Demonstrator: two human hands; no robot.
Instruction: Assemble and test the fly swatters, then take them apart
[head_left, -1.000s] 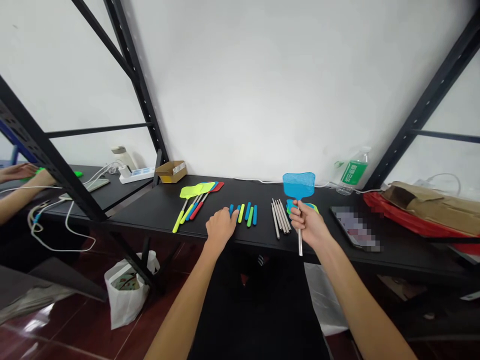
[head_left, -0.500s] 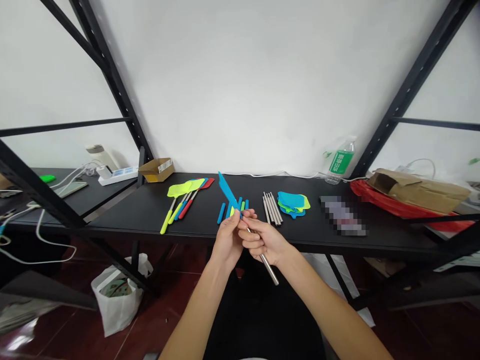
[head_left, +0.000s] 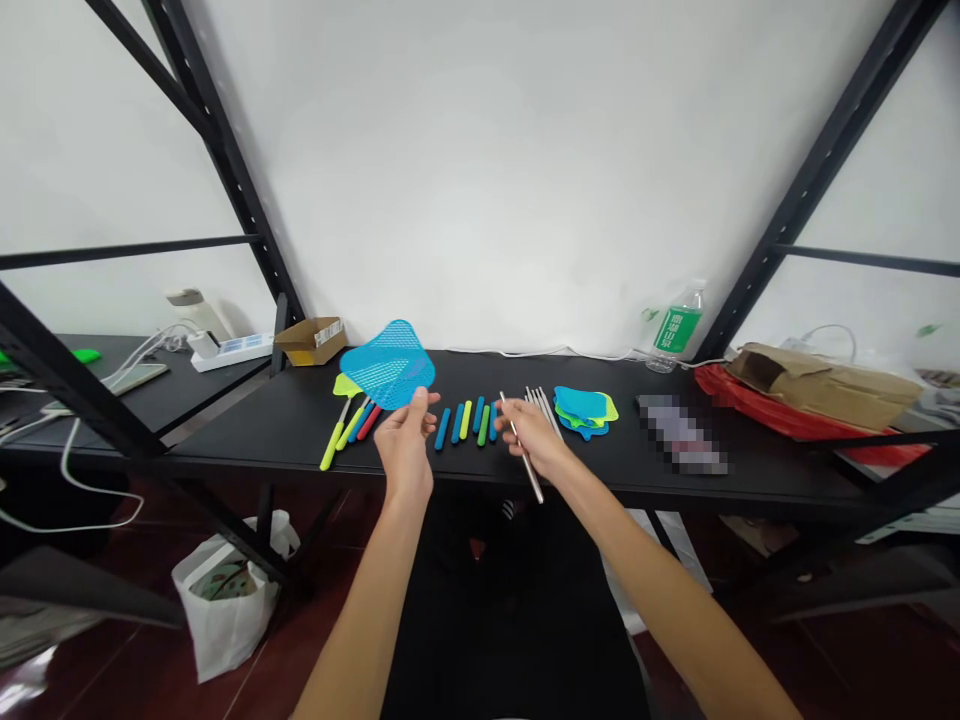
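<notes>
A blue mesh fly swatter head [head_left: 388, 366] is pinched by its lower end in my left hand [head_left: 407, 440], raised over the left part of the black table. My right hand [head_left: 534, 436] is closed on a thin metal rod [head_left: 531, 476], whose lower end points down toward the table's front edge. The rod and the swatter head are apart. Several blue, yellow and green handles [head_left: 466, 420] lie in a row between my hands. Beyond my right hand are more metal rods [head_left: 544, 405], partly hidden, and a stack of blue and green swatter heads [head_left: 585, 408].
Swatters with handles [head_left: 335, 438] lie at the left, partly covered by the raised head. A small carton [head_left: 310, 342], a water bottle [head_left: 675, 328], a phone [head_left: 681, 434] and brown packaging on red plastic [head_left: 821, 388] also stand or lie there. Black shelf posts [head_left: 225, 170] rise on both sides.
The blue swatter head, on the rod a second ago, is now separate from it. Both hands came together at the middle, then parted, the left taking the head leftward and the right keeping the rod.
</notes>
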